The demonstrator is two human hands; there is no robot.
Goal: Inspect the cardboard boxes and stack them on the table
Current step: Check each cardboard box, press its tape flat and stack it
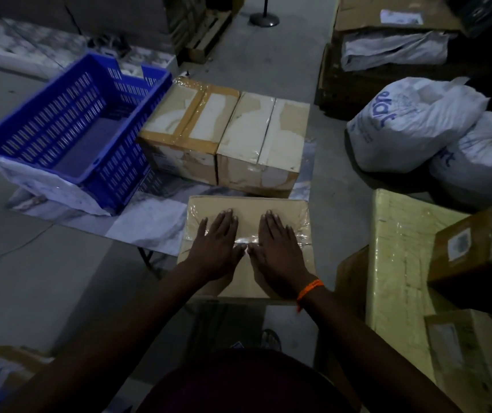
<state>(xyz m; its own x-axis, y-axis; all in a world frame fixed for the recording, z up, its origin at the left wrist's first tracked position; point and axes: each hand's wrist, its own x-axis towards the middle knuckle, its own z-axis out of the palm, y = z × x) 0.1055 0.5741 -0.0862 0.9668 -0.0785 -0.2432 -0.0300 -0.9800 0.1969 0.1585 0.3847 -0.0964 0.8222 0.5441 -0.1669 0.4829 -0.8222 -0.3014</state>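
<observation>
A taped cardboard box (247, 208) sits at the near edge of a low table with a marble-pattern top (149, 222). My left hand (216, 245) and my right hand (279, 248) lie flat on the box's top, palms down, fingers spread, thumbs nearly touching over a shiny strip of tape. Neither hand grips anything. An orange thread band is on my right wrist. Two more cardboard boxes stand side by side farther back on the table: one with brown tape (188, 126) and one with clear tape (264, 144).
A blue plastic crate (69, 129) stands on the table's left part. White filled sacks (411, 126) lie on the floor at right. A yellowish box (399, 263) and smaller labelled boxes (471, 245) stand at the near right. Open cartons (393, 40) are at the far right.
</observation>
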